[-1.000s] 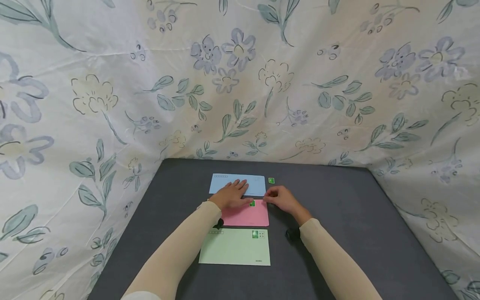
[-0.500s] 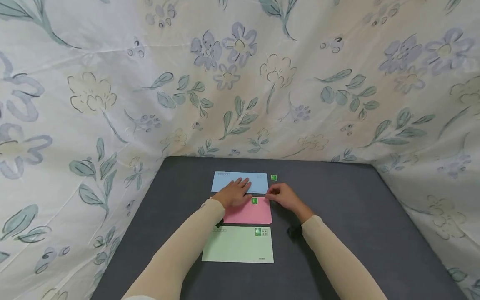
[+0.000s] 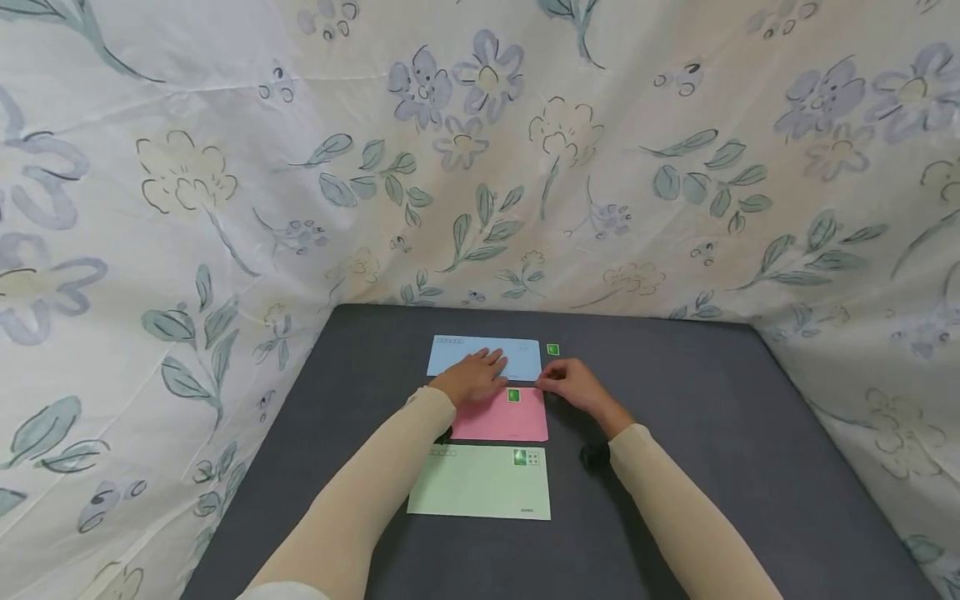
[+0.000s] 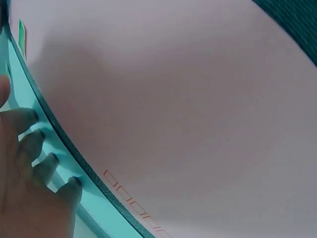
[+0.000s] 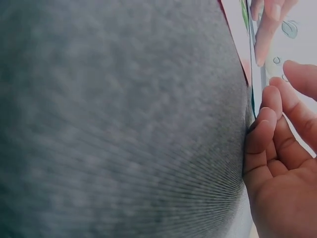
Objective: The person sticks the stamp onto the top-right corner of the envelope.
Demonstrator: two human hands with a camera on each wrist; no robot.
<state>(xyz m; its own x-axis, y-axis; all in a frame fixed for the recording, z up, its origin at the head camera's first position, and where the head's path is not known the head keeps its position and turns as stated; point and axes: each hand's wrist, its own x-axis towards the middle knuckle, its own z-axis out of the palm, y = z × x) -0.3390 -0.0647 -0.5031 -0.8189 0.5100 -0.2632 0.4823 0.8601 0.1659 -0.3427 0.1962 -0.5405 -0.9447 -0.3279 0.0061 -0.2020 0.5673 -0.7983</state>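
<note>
Three envelopes lie in a column: blue at the back, pink in the middle, pale green in front. My left hand rests with extended fingers on the blue envelope, its thumb side over the pink one; the left wrist view shows the fingers spread. Beside the right ends of the blue and pink envelopes is my right hand, fingers loosely bent. Nothing shows between its thumb and fingers in the right wrist view. A green stamp sits on the pink envelope near its upper edge.
A loose green stamp lies right of the blue envelope. Another stamp is at the pale green envelope's upper right. The dark grey tabletop extends around them. Floral cloth hangs behind and at both sides.
The head view has shifted slightly, so everything appears a little higher and farther right. Both hands keep nearly the same places relative to the envelopes.
</note>
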